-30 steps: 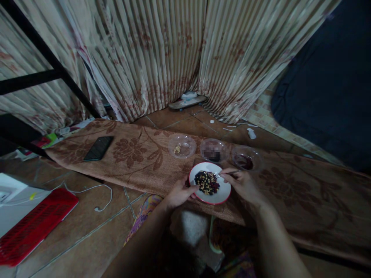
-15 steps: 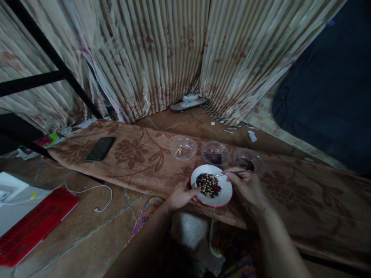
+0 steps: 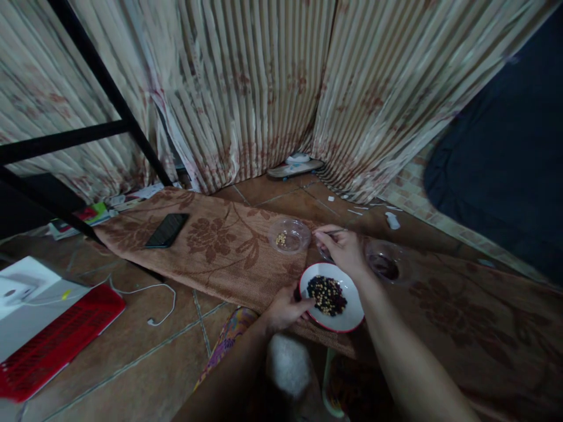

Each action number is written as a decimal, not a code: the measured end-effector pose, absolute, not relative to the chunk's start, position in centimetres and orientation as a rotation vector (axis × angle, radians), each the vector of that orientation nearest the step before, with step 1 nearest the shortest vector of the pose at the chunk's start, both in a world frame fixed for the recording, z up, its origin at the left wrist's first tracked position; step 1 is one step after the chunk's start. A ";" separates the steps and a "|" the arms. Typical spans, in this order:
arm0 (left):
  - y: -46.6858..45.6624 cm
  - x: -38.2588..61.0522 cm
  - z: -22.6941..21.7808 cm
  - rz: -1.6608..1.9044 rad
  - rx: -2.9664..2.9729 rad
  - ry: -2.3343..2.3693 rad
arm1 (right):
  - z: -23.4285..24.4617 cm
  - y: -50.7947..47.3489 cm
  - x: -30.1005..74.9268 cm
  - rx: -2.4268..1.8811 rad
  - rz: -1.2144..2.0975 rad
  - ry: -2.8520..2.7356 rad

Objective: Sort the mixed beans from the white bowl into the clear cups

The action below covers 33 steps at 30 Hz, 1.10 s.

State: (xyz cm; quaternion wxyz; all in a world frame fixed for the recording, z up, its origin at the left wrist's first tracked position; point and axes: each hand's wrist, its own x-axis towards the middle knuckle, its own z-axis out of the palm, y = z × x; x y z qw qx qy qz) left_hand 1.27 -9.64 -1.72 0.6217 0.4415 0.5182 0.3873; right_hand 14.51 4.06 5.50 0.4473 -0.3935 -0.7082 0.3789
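A white plate with a red rim [image 3: 352, 319] lies on a brown flowered cloth [image 3: 220, 246] and holds a heap of mixed dark and pale beans [image 3: 326, 295]. My left hand [image 3: 285, 308] grips the plate's near-left edge. My right hand [image 3: 343, 249] is closed in a pinch around a thin metal tool [image 3: 336, 232], tweezers or a small spoon, and reaches over the middle clear bowl, which it mostly hides. To its left stands a clear bowl [image 3: 289, 235] with a few pale beans. On the right is a clear bowl [image 3: 385, 262] with dark beans.
A black phone [image 3: 167, 230] lies on the cloth's left end. A red case [image 3: 53, 340], a white box [image 3: 21, 287] and a white cable [image 3: 149, 290] are on the tiled floor at left. Striped curtains [image 3: 264, 88] hang behind; a black metal frame [image 3: 101, 76] stands left.
My right hand has left the plate's right side and moved up and left, over the middle clear bowl, with the thin tool. The left hand stays on the plate.
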 end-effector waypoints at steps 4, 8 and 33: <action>-9.6 1.3 -1.9 0.870 1.014 1.210 | 5.7 2.4 17.2 -1.009 0.895 -1.711; -9.6 1.3 -1.7 0.870 1.004 1.228 | 5.2 -0.2 20.8 -1.150 0.862 -1.679; -9.6 1.2 -1.0 0.870 1.065 1.247 | 1.5 -1.9 24.7 -1.258 0.986 -1.938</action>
